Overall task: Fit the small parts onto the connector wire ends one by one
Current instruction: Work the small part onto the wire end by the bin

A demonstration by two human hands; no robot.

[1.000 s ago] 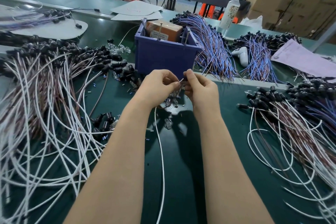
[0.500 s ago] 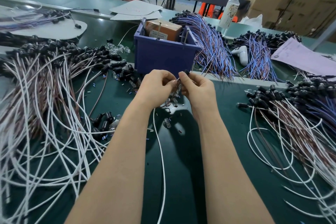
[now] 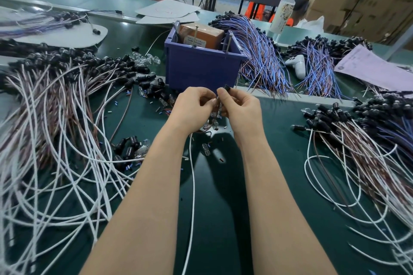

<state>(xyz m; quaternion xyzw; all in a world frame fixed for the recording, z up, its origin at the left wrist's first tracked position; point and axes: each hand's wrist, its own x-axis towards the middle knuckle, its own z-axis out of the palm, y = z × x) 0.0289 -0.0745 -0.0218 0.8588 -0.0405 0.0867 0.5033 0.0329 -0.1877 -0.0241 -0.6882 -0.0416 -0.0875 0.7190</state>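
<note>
where the green surface (image 3: 220, 203) shows bare between the forearms, the work sits at its far middle, just in front of the blue bin (image 3: 201, 71). one heap of wires (image 3: 55, 123) spreads to the left and a second heap (image 3: 357, 154) to the right, both well apart from the hands. the left hand (image 3: 192, 108) and right hand (image 3: 242, 110) meet fingertip to fingertip above the surface, each curled into a pinch. the white wire (image 3: 192, 185) runs lengthwise away from the person and ends inside the left hand's grip. the right hand pinches a black connector piece (image 3: 226, 88), just right of that wire end, so the fitting push likely runs right to left. small clear parts (image 3: 213, 121) lie just beneath both hands.
</note>
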